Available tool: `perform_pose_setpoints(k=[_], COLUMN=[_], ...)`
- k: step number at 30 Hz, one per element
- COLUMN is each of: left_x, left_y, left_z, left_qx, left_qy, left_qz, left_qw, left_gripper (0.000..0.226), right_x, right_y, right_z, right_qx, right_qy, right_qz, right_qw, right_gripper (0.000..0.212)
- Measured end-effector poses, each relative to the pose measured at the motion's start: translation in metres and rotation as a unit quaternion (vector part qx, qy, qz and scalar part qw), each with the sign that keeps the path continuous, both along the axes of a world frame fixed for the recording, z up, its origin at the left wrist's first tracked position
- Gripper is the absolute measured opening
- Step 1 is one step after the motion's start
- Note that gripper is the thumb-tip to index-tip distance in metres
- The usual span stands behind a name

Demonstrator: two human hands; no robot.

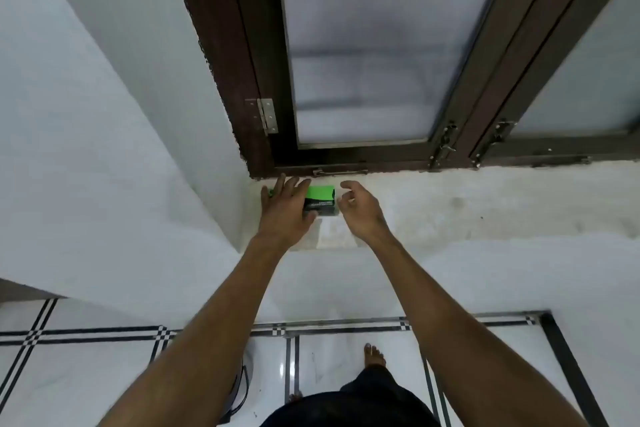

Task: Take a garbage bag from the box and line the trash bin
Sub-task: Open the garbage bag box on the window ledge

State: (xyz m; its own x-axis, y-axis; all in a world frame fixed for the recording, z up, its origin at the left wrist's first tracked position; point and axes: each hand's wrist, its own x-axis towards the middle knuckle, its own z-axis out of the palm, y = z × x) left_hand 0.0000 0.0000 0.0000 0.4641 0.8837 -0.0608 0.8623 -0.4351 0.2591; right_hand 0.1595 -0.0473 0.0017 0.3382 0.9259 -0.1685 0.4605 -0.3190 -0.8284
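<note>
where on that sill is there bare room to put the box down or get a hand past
The sill lies bare from the right hand rightward, between the window frame and the front edge. A small bare patch lies in front of the green box. It is crowded in the left corner, where the left hand lies on the box beside the wall.
</note>
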Motion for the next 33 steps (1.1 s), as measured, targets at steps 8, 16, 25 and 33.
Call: perform_pose_setpoints(k=[8, 16, 25, 33], left_x=[0.02, 0.028, 0.017, 0.042], left_y=[0.0, -0.009, 0.0, 0.016], left_z=[-0.002, -0.001, 0.011, 0.044], left_qx=[-0.002, 0.019, 0.02, 0.115], left_qy=[-0.065, -0.076, -0.062, 0.075], left_qz=[0.087, 0.078, 0.058, -0.048], left_qw=[0.994, 0.994, 0.996, 0.989], left_gripper=[0.061, 0.065, 0.066, 0.071], right_x=[0.036, 0.051, 0.066, 0.065], right_y=[0.02, 0.03, 0.017, 0.0], right_z=[-0.018, -0.019, -0.025, -0.022], right_qx=[0.002, -0.01, 0.044, 0.002], right_qy=[0.129, 0.108, -0.079, 0.187], right_qz=[0.062, 0.104, 0.062, 0.021], right_qw=[0.99, 0.989, 0.994, 0.982], right_gripper=[0.031, 0.042, 0.034, 0.025])
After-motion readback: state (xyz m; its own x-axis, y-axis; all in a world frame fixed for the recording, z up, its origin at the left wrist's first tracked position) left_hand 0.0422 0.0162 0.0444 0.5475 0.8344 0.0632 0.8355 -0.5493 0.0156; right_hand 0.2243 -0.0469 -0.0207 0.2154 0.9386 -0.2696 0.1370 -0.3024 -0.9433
